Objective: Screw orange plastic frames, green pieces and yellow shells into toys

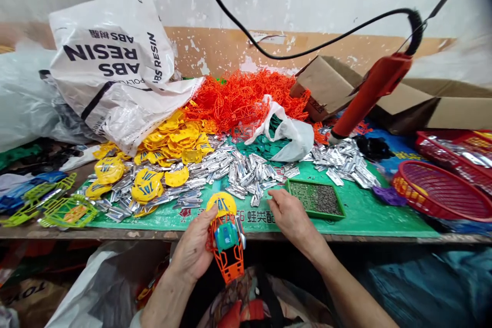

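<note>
Left hand (194, 251): clasped around a half-built toy car (226, 238), held just off the near edge of the table (269, 236), orange frame pointing down, teal block seated in the middle, yellow shell on top. Right hand (292, 215): flat on the green mat (357, 212), fingers loosely spread and holding nothing, fingertips touching the near edge of the silver parts (246, 171), just left of a small green tray (315, 199) filled with tiny screws.

Further out, behind the silver parts: a heap of yellow shells (172, 141) on the left, a tangle of orange frames (240, 97) in the middle, and a white plastic bag (288, 130) lying over teal pieces. Above the mat at right, hanging on a black cable (307, 51): an orange electric screwdriver (369, 93), tilted, tip down near more silver parts. At the right edge: red mesh baskets (442, 192) in front of a cardboard box (423, 100). At far left: lime-green frames (57, 205) and, above them, a large white sack (111, 56) printed ABS RESIN.
</note>
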Action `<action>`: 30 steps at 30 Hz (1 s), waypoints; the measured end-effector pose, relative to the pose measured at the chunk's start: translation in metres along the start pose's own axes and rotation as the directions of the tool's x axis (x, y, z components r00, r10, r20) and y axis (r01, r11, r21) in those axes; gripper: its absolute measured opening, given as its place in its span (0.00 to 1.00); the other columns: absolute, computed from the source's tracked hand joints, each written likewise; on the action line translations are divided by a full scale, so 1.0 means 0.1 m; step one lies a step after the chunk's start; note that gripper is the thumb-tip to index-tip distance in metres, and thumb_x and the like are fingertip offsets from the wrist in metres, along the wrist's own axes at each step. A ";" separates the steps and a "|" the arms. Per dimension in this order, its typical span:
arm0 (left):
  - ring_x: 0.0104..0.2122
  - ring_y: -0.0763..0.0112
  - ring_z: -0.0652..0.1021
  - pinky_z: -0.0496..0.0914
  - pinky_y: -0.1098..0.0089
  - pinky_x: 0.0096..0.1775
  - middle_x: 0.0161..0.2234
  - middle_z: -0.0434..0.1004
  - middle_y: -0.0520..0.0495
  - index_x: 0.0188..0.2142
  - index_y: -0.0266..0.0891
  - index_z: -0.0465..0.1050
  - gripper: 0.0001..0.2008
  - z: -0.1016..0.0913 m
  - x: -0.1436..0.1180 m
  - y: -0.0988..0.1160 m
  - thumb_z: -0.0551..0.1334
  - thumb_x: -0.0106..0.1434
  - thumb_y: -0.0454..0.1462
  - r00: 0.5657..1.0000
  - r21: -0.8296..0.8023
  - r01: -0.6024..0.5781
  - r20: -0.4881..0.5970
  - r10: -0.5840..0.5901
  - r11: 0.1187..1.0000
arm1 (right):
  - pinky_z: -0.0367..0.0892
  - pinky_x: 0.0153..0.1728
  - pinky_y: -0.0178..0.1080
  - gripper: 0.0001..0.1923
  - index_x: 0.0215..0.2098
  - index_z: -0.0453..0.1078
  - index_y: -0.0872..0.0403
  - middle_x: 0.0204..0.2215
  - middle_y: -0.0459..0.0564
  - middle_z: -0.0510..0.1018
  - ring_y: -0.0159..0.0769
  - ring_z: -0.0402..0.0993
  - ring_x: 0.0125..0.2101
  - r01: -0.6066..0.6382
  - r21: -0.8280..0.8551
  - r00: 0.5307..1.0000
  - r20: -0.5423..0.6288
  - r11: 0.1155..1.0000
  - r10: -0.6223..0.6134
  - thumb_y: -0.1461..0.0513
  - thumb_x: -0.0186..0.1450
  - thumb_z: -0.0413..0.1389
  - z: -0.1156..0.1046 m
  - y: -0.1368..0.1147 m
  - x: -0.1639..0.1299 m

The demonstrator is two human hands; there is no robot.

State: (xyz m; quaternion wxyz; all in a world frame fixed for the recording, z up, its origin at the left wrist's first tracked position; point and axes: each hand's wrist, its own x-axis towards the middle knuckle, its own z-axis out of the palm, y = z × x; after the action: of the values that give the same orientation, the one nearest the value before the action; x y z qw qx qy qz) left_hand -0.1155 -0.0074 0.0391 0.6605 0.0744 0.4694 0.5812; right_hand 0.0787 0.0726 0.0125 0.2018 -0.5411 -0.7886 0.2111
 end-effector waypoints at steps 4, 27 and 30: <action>0.27 0.67 0.81 0.78 0.67 0.32 0.34 0.82 0.40 0.41 0.30 0.76 0.10 -0.01 0.04 0.00 0.56 0.67 0.32 0.999 0.021 -0.026 -0.040 0.027 0.999 | 0.64 0.42 0.40 0.12 0.42 0.73 0.59 0.39 0.59 0.76 0.43 0.73 0.40 -0.036 -0.123 0.998 0.047 0.992 0.043 0.66 0.67 0.48 0.02 -0.07 0.09; 0.31 0.67 0.81 0.78 0.68 0.35 0.36 0.82 0.41 0.42 0.32 0.77 0.09 0.12 0.15 -0.05 0.59 0.65 0.31 0.999 -0.028 -0.014 -0.050 0.012 1.000 | 0.53 0.29 0.34 0.04 0.32 0.66 0.56 0.27 0.48 0.73 0.34 0.66 0.29 -0.188 0.077 0.982 0.027 0.979 0.187 0.67 0.56 0.54 0.20 0.02 0.46; 0.29 0.68 0.81 0.78 0.68 0.33 0.35 0.82 0.41 0.41 0.32 0.77 0.09 0.15 0.15 -0.04 0.58 0.65 0.30 0.996 -0.028 -0.022 -0.084 0.020 0.999 | 0.54 0.26 0.32 0.02 0.30 0.65 0.55 0.23 0.45 0.71 0.31 0.66 0.25 -0.183 0.174 0.983 0.041 0.968 0.179 0.67 0.59 0.51 0.23 0.09 0.47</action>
State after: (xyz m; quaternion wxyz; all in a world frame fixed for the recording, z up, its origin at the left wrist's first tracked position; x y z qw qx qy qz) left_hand -0.1037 0.0106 0.0370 0.6350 0.0453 0.4875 0.5975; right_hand 0.0575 0.1168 -0.0069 0.2191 -0.5879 -0.7166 0.3048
